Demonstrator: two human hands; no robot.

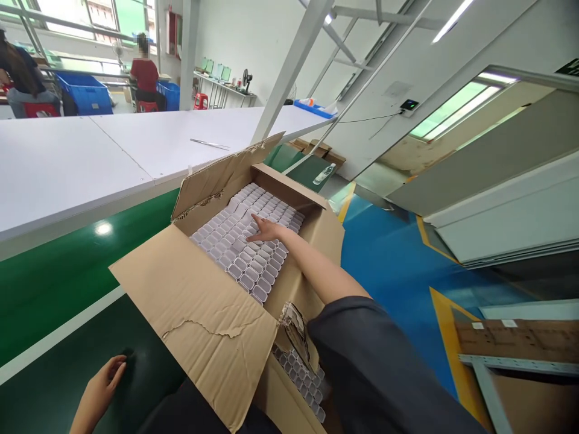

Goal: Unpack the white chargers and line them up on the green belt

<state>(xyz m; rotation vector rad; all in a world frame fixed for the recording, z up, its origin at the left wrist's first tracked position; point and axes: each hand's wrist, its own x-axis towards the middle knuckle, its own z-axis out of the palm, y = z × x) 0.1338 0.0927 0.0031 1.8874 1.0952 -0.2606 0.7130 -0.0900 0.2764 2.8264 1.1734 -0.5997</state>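
Note:
My right hand (266,230) reaches into an opened cardboard box (194,289), index finger and thumb spread apart. It is at the top of tight rows of small rounded-rectangular pieces (246,281), greyish and shiny; whether the fingertips press on them I cannot tell. Nothing shows in its grasp. My left hand (102,386) hangs at the lower left over a dark green surface, fingers loosely curled with a gap to the thumb, holding nothing visible. The box's flaps stand folded out, and the near one is creased and torn.
Below the box, a second carton holds more such pieces (302,377). Beyond runs a long white table (58,163) with thin metal tweezers (209,144) and a blue tray (314,108). A plastic bottle (324,174) lies behind the box. Two people sit at the back left.

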